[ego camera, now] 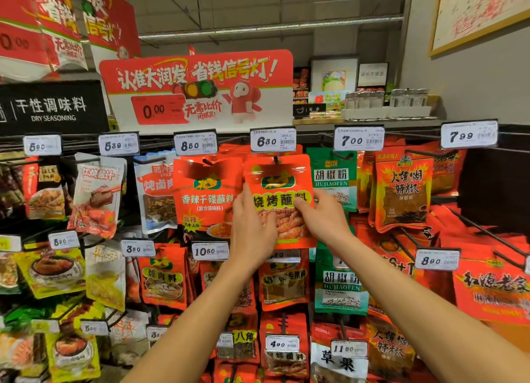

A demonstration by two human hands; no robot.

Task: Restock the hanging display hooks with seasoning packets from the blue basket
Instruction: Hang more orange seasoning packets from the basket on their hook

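A red seasoning packet (282,181) with a yellow label hangs on the hook (276,160) under the 6.80 price tag (272,140). My left hand (251,225) holds its left edge, the thumb along the side and the fingers over the lower front. My right hand (322,216) grips its right edge, with the thumb pressed on the yellow label. The packet's top hole sits on the hook. The blue basket is not in view.
A similar red packet (208,193) hangs just left under the 8.50 tag. Green pepper-powder packets (334,179) hang just right. Rows of further hooks, packets and price tags fill the wall below and to both sides. A red promotional sign (198,87) stands above.
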